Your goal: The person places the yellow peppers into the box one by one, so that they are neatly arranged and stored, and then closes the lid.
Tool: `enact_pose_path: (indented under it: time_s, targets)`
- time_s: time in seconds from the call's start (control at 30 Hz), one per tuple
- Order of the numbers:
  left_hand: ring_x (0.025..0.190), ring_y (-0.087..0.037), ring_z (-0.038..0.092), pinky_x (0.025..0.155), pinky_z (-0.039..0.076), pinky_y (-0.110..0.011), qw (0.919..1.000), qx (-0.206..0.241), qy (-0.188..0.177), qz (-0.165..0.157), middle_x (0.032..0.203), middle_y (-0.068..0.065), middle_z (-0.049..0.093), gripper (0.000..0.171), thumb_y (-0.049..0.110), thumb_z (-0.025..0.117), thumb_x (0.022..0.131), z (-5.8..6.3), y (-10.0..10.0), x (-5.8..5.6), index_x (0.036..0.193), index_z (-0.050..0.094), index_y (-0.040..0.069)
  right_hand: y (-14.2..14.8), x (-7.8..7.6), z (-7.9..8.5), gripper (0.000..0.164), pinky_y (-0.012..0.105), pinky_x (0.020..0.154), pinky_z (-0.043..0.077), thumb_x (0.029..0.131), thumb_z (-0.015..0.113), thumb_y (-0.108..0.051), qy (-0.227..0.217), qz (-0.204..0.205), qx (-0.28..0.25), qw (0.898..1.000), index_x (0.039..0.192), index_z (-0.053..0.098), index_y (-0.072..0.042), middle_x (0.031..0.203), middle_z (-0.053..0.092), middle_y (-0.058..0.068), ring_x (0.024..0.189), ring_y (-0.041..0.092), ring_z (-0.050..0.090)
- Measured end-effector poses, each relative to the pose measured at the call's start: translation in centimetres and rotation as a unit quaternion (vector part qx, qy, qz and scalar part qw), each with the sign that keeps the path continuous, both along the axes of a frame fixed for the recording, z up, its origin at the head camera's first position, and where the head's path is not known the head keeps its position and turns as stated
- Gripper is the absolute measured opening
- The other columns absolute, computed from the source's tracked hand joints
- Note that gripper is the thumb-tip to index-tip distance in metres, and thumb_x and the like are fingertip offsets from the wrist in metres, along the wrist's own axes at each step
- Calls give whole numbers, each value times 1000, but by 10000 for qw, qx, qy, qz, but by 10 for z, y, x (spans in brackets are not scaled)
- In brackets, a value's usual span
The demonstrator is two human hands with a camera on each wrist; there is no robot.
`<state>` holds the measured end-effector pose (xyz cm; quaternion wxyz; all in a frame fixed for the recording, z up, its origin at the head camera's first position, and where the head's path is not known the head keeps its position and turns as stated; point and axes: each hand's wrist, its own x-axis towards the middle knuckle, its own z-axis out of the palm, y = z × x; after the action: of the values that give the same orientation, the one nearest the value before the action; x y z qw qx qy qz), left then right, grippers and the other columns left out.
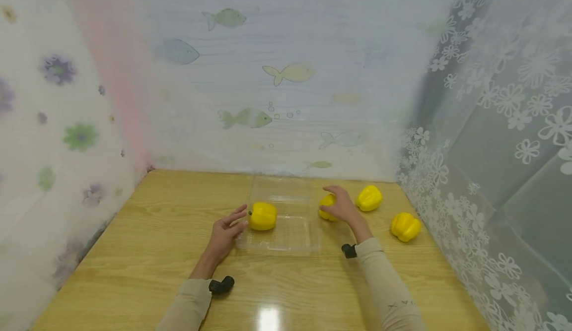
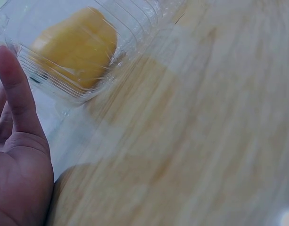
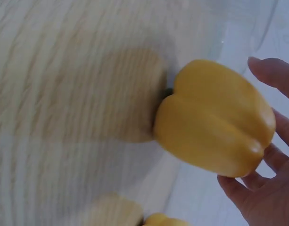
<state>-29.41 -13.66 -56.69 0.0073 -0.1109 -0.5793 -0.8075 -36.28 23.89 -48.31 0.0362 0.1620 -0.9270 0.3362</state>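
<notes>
A yellow bell pepper (image 1: 263,216) lies in the left part of a clear plastic clamshell container (image 1: 292,245), and its ridged wall shows in front of the pepper (image 2: 80,44) in the left wrist view. My left hand (image 1: 225,232) is at the container's left side, fingers extended, one fingertip right at the plastic edge. To the right of the container, my right hand (image 1: 343,206) spreads around a second bell pepper (image 3: 215,117). Its stem end faces the table. Several fingers lie along its far side, while the upper digit stands apart from it in the right wrist view.
Two more yellow bell peppers lie at the right: one (image 1: 369,198) just beyond my right hand, another (image 1: 405,227) near the table's right edge. The container's lid (image 1: 280,188) is folded back toward the rear wall. Patterned curtains (image 1: 505,182) border the wooden table (image 1: 147,231).
</notes>
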Motion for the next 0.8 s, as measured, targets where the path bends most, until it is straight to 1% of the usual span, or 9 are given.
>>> enact_pose_path:
  time_s: [0.2,0.47,0.63,0.8]
  targets:
    - [61,-2,49,54,46,-15,10000,8,-13,-12,160,-19,39,49,-1,67,96,-1,0,0,139,50,-18,9,1,-7,66,61,115,33,89,77,-15,-188,120,96,9997,146,49,6,149,48,28,140,48,40]
    - [62,-3,48,54,46,-15,10000,32,5,-36,160,-20,38,48,-2,66,96,-1,0,1,138,50,-18,16,3,-7,70,62,115,33,90,78,-19,-449,203,177,9986,148,47,4,152,45,27,142,48,38]
    - [62,-2,49,54,46,-15,9999,62,57,-110,161,-21,36,49,-1,66,97,0,0,1,139,49,-18,20,2,-8,74,63,112,36,88,79,-22,-573,313,107,9978,149,46,4,152,45,27,140,49,40]
    - [63,-2,49,54,46,-14,9999,57,-12,-86,161,-20,37,48,-2,66,96,0,-1,2,139,49,-18,26,1,-14,76,60,111,40,87,80,-24,-758,290,-171,9966,150,46,1,153,45,26,138,46,44]
